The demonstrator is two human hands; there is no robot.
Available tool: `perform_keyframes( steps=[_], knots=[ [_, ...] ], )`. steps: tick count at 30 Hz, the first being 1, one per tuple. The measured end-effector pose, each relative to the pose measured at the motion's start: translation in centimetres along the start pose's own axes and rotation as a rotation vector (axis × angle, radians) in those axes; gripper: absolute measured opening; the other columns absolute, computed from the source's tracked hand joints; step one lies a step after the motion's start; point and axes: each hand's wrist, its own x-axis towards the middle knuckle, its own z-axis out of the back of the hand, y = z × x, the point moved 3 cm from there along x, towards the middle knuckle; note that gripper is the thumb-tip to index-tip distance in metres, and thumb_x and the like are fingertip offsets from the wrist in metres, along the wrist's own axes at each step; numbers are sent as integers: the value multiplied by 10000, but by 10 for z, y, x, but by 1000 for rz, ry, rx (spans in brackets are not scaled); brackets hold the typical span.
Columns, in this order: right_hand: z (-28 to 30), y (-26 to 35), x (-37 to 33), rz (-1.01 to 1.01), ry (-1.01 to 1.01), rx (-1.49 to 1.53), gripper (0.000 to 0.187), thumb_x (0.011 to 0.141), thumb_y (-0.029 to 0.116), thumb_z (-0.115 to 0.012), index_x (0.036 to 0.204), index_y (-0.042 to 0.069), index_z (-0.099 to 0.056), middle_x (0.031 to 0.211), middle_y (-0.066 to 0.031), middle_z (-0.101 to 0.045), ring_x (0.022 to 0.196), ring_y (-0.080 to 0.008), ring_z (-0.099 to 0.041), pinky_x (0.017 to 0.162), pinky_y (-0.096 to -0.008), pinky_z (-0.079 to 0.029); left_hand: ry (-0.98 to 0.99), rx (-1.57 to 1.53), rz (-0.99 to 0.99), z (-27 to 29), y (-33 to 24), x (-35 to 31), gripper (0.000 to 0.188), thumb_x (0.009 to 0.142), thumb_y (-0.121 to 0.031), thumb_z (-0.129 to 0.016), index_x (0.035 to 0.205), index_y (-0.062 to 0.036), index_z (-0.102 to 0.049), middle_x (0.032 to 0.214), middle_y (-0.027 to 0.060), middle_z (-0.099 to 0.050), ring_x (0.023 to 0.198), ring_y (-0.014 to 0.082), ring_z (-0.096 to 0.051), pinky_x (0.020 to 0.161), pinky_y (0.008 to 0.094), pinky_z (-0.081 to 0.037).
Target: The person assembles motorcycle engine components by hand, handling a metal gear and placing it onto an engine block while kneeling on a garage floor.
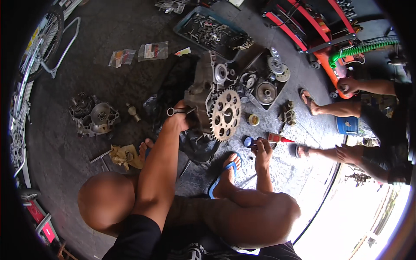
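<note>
A grey engine case (pixel 200 89) stands upright in front of me on black plastic sheeting, with a large toothed sprocket (pixel 226 115) on its right face. My left hand (pixel 183 121) is closed at the case's left side, its fingers partly hidden. Across that hand lies a connecting rod (pixel 175 112), its ring end sticking out to the left. My right hand (pixel 262 149), lower right of the sprocket, pinches what looks like a small round blue lid (pixel 249 141). Close beside it is a red bottle with a pointed nozzle (pixel 277 138). An open tin of yellowish stuff (pixel 253 119) sits just beyond.
Behind the engine lies a tray (pixel 184 27) of small metal parts. Another tray (pixel 277 93) holds gears and a clutch. More casings (pixel 99 115) and a cloth (pixel 125 156) rest at left. A co-worker's legs (pixel 342 108) and a red rack (pixel 299 26) are at right.
</note>
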Motion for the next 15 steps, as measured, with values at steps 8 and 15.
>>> perform_keyframes(
  steps=[8,15],
  knots=[
    [9,47,23,144,-85,67,361,909,161,-663,1210,-18,-578,942,-89,-642,719,-141,-609,633,-279,-522,-131,-100,-47,-20,-6,-27,309,886,-300,-539,616,-150,-550,574,33,-532,520,209,-545,567,401,-531],
    [54,12,32,121,-176,-74,334,911,151,-642,1202,-4,-596,891,-68,-655,635,-133,-591,567,-280,-500,199,-134,51,5,5,19,634,979,-484,-408,1375,2,-506,1421,187,-517,1281,351,-514,1124,503,-376]
  ],
)
